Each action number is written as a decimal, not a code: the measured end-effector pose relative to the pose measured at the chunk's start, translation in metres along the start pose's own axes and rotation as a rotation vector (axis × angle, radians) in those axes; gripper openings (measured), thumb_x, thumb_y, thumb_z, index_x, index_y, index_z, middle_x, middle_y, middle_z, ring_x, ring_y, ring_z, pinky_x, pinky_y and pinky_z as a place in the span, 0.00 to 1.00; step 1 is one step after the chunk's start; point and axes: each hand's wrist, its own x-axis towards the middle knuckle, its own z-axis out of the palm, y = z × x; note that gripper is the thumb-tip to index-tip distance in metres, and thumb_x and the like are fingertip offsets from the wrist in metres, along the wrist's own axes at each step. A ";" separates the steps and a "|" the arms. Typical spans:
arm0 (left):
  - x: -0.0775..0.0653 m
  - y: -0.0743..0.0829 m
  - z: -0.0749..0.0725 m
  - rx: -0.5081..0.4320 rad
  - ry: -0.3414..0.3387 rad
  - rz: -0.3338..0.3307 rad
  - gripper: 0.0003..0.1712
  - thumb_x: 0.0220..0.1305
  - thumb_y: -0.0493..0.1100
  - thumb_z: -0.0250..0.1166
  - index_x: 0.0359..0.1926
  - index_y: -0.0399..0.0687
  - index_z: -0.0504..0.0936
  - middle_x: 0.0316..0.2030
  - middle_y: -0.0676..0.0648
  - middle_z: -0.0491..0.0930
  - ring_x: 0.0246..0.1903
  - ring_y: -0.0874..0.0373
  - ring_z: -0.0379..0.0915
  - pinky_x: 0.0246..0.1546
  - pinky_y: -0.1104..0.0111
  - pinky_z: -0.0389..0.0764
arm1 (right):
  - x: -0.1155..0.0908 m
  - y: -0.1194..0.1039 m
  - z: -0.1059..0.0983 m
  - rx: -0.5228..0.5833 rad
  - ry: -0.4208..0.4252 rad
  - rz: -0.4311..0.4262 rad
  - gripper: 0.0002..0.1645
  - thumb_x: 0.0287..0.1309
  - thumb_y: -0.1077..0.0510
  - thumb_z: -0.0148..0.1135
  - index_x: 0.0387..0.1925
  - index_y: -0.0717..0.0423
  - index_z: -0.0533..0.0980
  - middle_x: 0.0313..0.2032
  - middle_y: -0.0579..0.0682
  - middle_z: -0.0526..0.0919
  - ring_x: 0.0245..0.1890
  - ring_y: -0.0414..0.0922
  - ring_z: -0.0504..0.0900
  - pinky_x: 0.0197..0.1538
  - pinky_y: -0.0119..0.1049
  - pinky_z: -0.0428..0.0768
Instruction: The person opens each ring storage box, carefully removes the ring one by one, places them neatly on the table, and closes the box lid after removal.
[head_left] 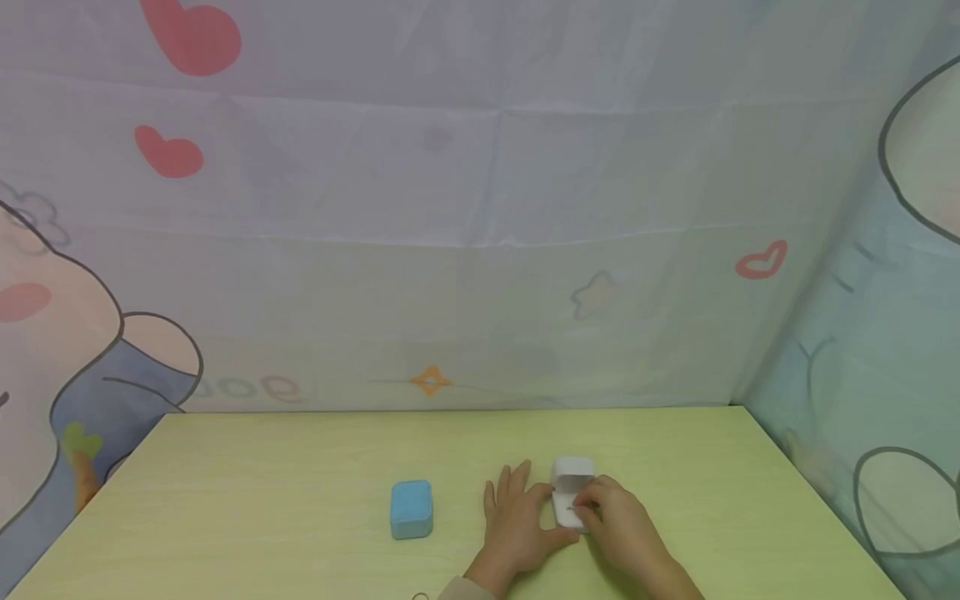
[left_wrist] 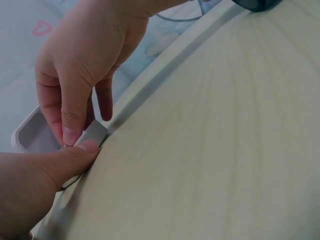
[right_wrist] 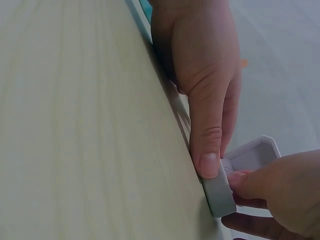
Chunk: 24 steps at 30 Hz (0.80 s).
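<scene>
A small white ring box [head_left: 573, 465] stands on the table with its lid raised. My left hand [head_left: 517, 521] holds the box from its left side, the thumb along the front of the base [right_wrist: 220, 199] and the index finger near the back. From the right, my right hand [head_left: 622, 521] reaches in with thumb and forefinger pinched at the cushion. Between those fingertips a small shiny ring [left_wrist: 65, 146] partly shows in the left wrist view; most of it is hidden. The right hand's other fingers hang beside the box.
Left of the hands, a closed light-blue box [head_left: 412, 508] sits on the pale wooden table [head_left: 262, 500]. A thin gold-coloured loop [head_left: 420, 596] is cut off by the bottom edge of the head view. A printed cloth [head_left: 450, 183] hangs behind the table.
</scene>
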 end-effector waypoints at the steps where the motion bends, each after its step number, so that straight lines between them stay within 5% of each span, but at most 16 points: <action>1: 0.000 0.000 0.000 -0.002 0.000 0.000 0.34 0.46 0.61 0.72 0.50 0.46 0.79 0.68 0.37 0.60 0.69 0.32 0.46 0.63 0.33 0.43 | 0.000 0.000 0.000 -0.006 0.004 -0.001 0.01 0.52 0.63 0.66 0.29 0.55 0.80 0.33 0.43 0.79 0.36 0.40 0.80 0.40 0.38 0.82; 24: 0.000 0.001 -0.001 -0.009 -0.012 -0.018 0.34 0.46 0.61 0.72 0.50 0.46 0.79 0.68 0.37 0.59 0.69 0.32 0.45 0.64 0.33 0.42 | 0.001 0.002 0.001 0.006 0.001 0.023 0.02 0.55 0.62 0.64 0.31 0.54 0.78 0.33 0.45 0.80 0.35 0.40 0.79 0.38 0.36 0.80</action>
